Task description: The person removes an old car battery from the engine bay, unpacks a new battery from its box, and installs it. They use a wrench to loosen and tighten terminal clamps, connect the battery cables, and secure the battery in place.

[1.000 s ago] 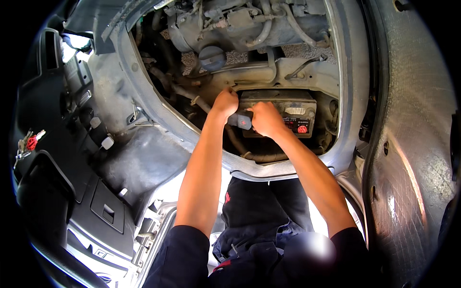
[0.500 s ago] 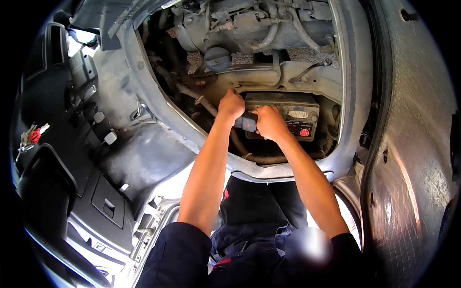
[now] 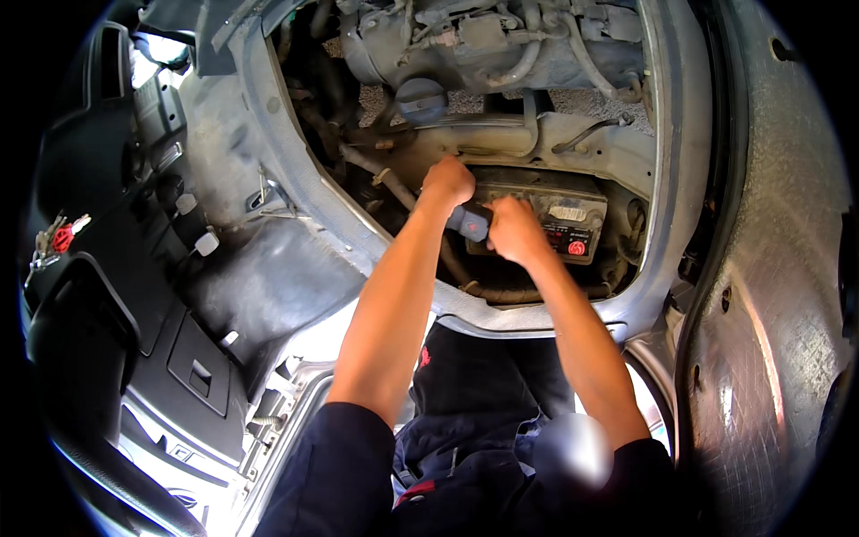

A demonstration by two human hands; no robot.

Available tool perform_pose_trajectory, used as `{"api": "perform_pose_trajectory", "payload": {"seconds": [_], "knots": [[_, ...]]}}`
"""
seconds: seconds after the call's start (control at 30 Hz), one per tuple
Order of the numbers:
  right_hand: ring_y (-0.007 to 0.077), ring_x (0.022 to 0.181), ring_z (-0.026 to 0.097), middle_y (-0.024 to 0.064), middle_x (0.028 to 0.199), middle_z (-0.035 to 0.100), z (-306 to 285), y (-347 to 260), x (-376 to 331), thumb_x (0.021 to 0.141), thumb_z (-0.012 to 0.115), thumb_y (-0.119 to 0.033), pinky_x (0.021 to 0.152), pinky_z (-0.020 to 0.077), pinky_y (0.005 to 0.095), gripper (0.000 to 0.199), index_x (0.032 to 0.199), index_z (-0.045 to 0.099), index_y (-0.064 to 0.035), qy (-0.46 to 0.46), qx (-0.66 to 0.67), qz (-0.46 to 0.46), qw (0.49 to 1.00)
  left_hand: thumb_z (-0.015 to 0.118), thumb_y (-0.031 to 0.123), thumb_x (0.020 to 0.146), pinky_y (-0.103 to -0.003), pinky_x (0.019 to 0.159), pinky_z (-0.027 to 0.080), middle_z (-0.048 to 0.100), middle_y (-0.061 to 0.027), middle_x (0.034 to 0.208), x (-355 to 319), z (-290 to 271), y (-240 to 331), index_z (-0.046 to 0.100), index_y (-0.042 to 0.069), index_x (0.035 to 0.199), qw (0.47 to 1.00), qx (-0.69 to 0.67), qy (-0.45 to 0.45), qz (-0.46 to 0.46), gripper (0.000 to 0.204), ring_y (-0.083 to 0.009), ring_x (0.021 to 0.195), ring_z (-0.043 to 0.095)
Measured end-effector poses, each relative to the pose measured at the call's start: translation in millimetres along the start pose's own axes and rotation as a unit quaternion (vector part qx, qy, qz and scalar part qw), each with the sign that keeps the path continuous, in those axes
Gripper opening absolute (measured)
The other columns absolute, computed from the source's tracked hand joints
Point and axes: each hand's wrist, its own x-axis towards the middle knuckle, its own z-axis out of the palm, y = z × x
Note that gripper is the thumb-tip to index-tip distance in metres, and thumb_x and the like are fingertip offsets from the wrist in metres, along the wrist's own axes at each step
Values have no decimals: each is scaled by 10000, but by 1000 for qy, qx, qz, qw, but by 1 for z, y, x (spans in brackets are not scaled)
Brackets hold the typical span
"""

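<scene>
I look down into an open engine bay under a removed seat or floor panel. A dusty car battery (image 3: 555, 215) sits low in the bay, with a red round label at its front right. My left hand (image 3: 447, 182) is closed at the battery's left end, fist down near a hose. My right hand (image 3: 510, 228) grips a dark tool handle (image 3: 470, 222) that lies between both hands at the battery's left front corner. What the tool's tip touches is hidden by my hands.
An engine block (image 3: 483, 45) with hoses and a black filler cap (image 3: 420, 98) lies beyond the battery. The bay's grey metal rim (image 3: 662, 179) curves around it. Keys with a red tag (image 3: 58, 237) hang at the left by the dashboard. Pedals (image 3: 192, 224) stand left.
Both hands stay at the battery's left end; they shifted slightly, with the view moving a little. The grip on the tool looks the same.
</scene>
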Motion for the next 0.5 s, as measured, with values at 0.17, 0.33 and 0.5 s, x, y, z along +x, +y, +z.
{"api": "perform_pose_trajectory", "payload": {"seconds": [0.17, 0.33, 0.5], "knots": [[429, 844, 665, 296, 818, 655, 22, 17, 4, 810, 564, -12, 790, 530, 472, 215, 970, 697, 39, 72, -27, -15, 997, 476, 89, 857, -448, 880, 525, 619, -321, 1174, 25, -4, 5, 528, -82, 1240, 981, 166, -88, 51, 422, -428, 1080, 630], [438, 888, 651, 315, 867, 645, -7, 6, 6, 808, 557, 0, 798, 522, 481, 267, 1028, 706, 16, -4, -40, -44, 998, 454, 142, 890, -449, 1002, 447, 590, -365, 1175, 1, 9, -16, 433, -87, 1284, 995, 47, 47, 76, 456, -443, 1170, 565], [443, 900, 646, 315, 881, 643, 24, 11, 0, 816, 549, -14, 811, 522, 488, 263, 1023, 710, 11, 76, -4, 2, 997, 480, 110, 861, -439, 975, 477, 613, -258, 1241, 30, -4, 4, 608, -59, 1203, 941, 284, -119, 138, 402, -405, 1166, 584]]}}
